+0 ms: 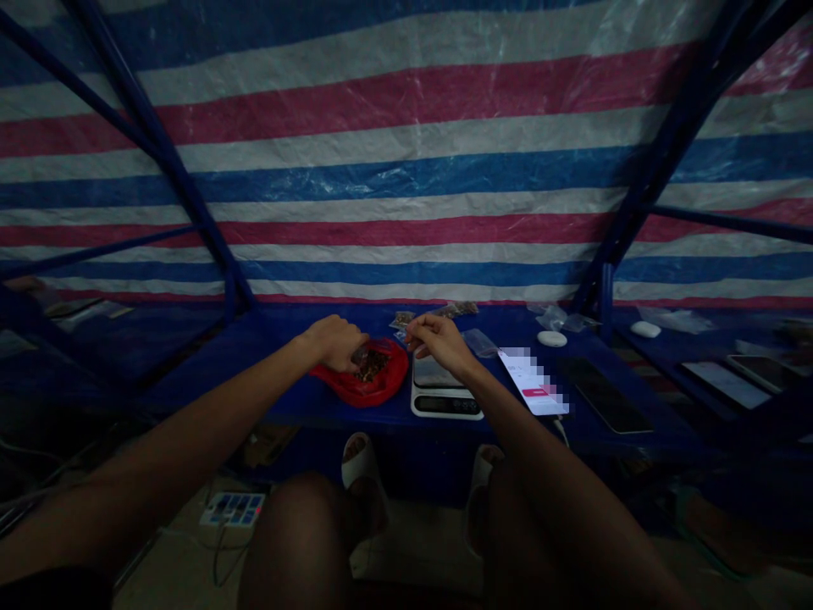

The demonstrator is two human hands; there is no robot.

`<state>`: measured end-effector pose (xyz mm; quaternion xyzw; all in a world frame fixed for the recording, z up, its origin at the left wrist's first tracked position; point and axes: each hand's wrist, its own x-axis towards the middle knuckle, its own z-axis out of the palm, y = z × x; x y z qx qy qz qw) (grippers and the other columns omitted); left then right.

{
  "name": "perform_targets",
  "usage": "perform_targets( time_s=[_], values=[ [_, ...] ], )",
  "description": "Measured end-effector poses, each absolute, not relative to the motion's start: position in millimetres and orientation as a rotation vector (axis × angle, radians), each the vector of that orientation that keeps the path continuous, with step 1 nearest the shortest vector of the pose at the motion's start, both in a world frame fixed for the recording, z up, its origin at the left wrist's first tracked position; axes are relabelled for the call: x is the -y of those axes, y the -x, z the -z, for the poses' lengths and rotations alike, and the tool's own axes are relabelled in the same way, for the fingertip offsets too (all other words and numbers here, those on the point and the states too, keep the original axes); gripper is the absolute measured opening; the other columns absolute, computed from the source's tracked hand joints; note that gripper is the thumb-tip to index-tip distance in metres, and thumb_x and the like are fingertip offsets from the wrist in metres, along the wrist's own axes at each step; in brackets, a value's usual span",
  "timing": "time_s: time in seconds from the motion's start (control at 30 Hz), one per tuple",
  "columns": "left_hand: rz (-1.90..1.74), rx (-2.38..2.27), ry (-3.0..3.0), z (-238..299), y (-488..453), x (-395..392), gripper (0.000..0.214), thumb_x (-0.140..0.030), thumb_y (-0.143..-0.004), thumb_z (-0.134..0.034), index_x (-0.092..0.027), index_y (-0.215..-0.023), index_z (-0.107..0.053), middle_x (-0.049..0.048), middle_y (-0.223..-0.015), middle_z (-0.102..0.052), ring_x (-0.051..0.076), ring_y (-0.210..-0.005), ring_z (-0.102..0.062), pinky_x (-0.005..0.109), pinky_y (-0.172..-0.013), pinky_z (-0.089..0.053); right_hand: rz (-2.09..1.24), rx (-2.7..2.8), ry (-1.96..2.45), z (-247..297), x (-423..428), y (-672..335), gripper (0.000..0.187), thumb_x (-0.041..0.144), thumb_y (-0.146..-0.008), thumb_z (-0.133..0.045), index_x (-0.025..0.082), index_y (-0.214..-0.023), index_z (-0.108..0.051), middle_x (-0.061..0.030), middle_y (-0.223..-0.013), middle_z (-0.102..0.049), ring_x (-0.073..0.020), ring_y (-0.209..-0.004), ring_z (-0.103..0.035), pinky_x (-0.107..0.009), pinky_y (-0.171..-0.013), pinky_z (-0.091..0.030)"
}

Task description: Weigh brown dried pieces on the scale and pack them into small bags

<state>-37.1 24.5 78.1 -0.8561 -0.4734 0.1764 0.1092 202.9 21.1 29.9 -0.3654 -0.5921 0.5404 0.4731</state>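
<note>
My left hand (336, 341) reaches into a red plastic bag (365, 385) of small brown pieces (372, 364) on the blue shelf (298, 407), its fingers curled down into the pile. My right hand (438, 341) hovers above a white digital kitchen scale (445, 394), fingers pinched together on something I cannot make out. Small clear packets of brown pieces (401, 319) lie behind the two hands.
A lit phone (533, 381) on a cable and a dark phone (603, 394) lie right of the scale. White earbud cases (551, 338) sit further back. More phones (730, 377) rest at far right. A striped tarp (406, 169) hangs behind. A power strip (234, 510) lies on the floor.
</note>
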Motion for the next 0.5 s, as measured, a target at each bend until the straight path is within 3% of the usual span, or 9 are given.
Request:
perform_targets(
  time_s=[0.23, 0.4, 0.5],
  values=[
    [-0.67, 1.297, 2.486, -91, 29, -25, 0.044, -0.052, -0.077, -0.08, -0.023, -0.111, -0.079, 0.017, -0.109, -0.081, 0.035, -0.099, -0.076, 0.039, -0.085, -0.051, -1.308, 1.467, 0.912, -30, -23, -209, 0.016, 0.032, -0.087, -0.069, 0.017, -0.084, -0.065, -0.0015, -0.076, -0.072, -0.0124, -0.063, -0.068, -0.02, -0.052, -0.05],
    [-0.674, 1.262, 2.477, -95, 27, -25, 0.058, -0.054, -0.07, -0.086, -0.025, -0.119, -0.077, 0.0163, -0.112, -0.08, 0.035, -0.1, -0.075, 0.037, -0.082, -0.051, -1.289, 1.466, 0.91, -28, -24, -212, 0.02, 0.037, -0.088, -0.071, 0.018, -0.084, -0.065, -0.0024, -0.077, -0.072, -0.0129, -0.064, -0.068, -0.021, -0.053, -0.05],
    [-0.697, 1.249, 2.483, -96, 27, -27, 0.048, -0.054, -0.075, -0.083, -0.026, -0.113, -0.079, 0.0151, -0.109, -0.081, 0.034, -0.1, -0.075, 0.036, -0.081, -0.05, -1.29, 1.467, 0.897, -28, -24, -214, 0.02, 0.036, -0.089, -0.07, 0.018, -0.083, -0.064, -0.0019, -0.076, -0.071, -0.0126, -0.063, -0.067, -0.02, -0.052, -0.049]
  ],
)
